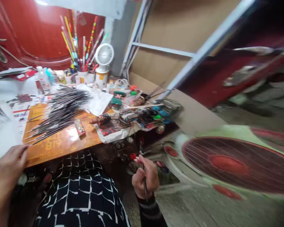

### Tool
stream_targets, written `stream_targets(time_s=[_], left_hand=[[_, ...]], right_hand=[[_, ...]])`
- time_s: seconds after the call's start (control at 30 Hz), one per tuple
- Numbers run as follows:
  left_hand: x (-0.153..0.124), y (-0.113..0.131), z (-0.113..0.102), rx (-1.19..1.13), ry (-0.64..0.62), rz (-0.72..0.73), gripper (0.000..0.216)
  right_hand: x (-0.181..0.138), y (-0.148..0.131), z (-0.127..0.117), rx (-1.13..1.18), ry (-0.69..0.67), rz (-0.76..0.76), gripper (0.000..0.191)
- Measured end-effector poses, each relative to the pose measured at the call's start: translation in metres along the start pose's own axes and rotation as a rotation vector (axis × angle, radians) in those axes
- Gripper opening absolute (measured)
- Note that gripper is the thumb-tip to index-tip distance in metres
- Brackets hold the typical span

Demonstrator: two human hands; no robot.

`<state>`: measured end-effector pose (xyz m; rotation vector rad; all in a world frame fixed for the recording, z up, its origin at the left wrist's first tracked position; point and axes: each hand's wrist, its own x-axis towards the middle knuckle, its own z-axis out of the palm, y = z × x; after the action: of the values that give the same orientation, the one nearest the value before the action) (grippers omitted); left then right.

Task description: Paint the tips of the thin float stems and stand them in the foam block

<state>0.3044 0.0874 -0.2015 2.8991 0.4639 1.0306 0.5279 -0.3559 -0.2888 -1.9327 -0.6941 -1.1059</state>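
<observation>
My right hand (145,176) is raised in front of the table's edge, with its fingers closed around a slim, dark, pen-like tool (145,186). The tool's upper end looks dark and shiny; I cannot tell its exact kind. At the left front corner of the orange board (59,154), my left hand (13,162) has its fingers curled together. Whether anything is in them is hidden. Close to those fingertips lie the ends of a large bundle of thin dark rods (61,110) with pale tips, spread over the board and white paper (101,102). A small patterned box (79,127) rests beside the bundle.
A small white fan (104,55) stands at the back by cups of brightly banded sticks (92,37). Stained paper and cluttered small items (127,116) cover the table's right part. A large fan heater-like appliance with a round grille (227,164) stands at right, blurred.
</observation>
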Motion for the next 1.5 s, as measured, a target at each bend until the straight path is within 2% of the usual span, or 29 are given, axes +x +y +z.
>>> stream_targets(time_s=[0.07,0.13,0.23,0.4,0.63,0.87,1.23,1.5], left_hand=[[-0.002,0.002,0.019,0.085,0.013,-0.023,0.027],[0.003,0.009,0.036,0.068,0.009,-0.012,0.029],[0.013,0.016,0.051,0.049,0.032,0.008,0.03],[0.019,0.009,0.059,0.028,0.024,0.048,0.028],[0.025,0.006,0.064,-0.005,0.021,0.11,0.025],[0.028,0.014,0.066,-0.016,0.012,0.135,0.022],[0.033,0.022,0.071,-0.019,0.017,0.126,0.025],[0.028,0.017,0.077,-0.046,-0.027,0.101,0.024]], right_hand=[[0.005,-0.019,0.019,0.121,-0.076,-0.09,0.036],[0.011,-0.038,0.037,0.226,-0.16,-0.167,0.04],[0.019,-0.063,0.063,0.346,-0.235,-0.247,0.048],[0.028,-0.091,0.104,0.544,-0.244,-0.321,0.055],[0.026,-0.108,0.142,0.664,-0.252,-0.263,0.053],[0.018,-0.116,0.153,0.703,-0.251,-0.181,0.045],[0.002,-0.111,0.151,0.695,-0.301,-0.11,0.038],[-0.002,-0.095,0.153,0.614,-0.229,-0.079,0.037]])
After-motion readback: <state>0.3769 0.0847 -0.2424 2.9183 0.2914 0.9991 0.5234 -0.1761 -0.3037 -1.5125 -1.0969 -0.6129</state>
